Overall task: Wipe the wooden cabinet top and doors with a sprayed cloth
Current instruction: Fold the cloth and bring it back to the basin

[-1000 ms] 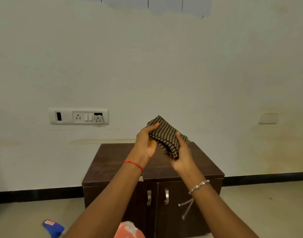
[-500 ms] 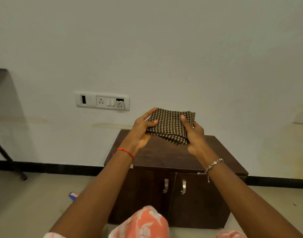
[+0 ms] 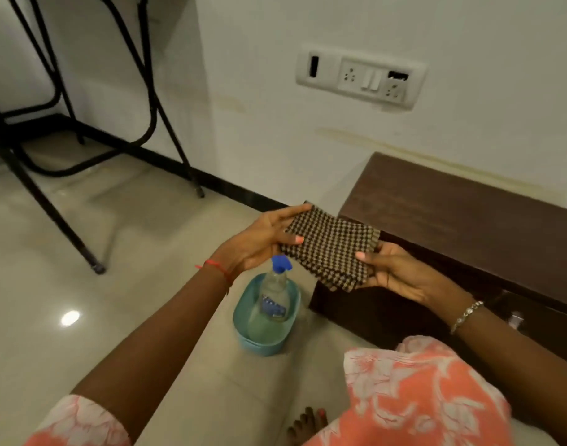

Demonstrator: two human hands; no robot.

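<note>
A folded brown-and-tan checked cloth (image 3: pixel 332 249) is held flat between both hands, in front of the left corner of the dark wooden cabinet (image 3: pixel 468 220). My left hand (image 3: pixel 259 243) grips its left edge, thumb on top. My right hand (image 3: pixel 394 272) holds its right lower edge from beneath. Below the cloth, a clear spray bottle (image 3: pixel 274 294) with a blue nozzle stands in a teal tub (image 3: pixel 243 320) on the floor, left of the cabinet. The cabinet doors are mostly hidden by my right arm.
Black metal table legs (image 3: pixel 159 101) stand at the left on the glossy tiled floor. A white socket panel (image 3: pixel 361 77) is on the wall above the cabinet. My knee in orange floral fabric (image 3: pixel 414 387) and my toes (image 3: pixel 307 420) are at the bottom.
My view has swung down and left, bringing the spray bottle and tub into sight. The cloth has come down from over the cabinet top to beside its left corner, still in both hands.
</note>
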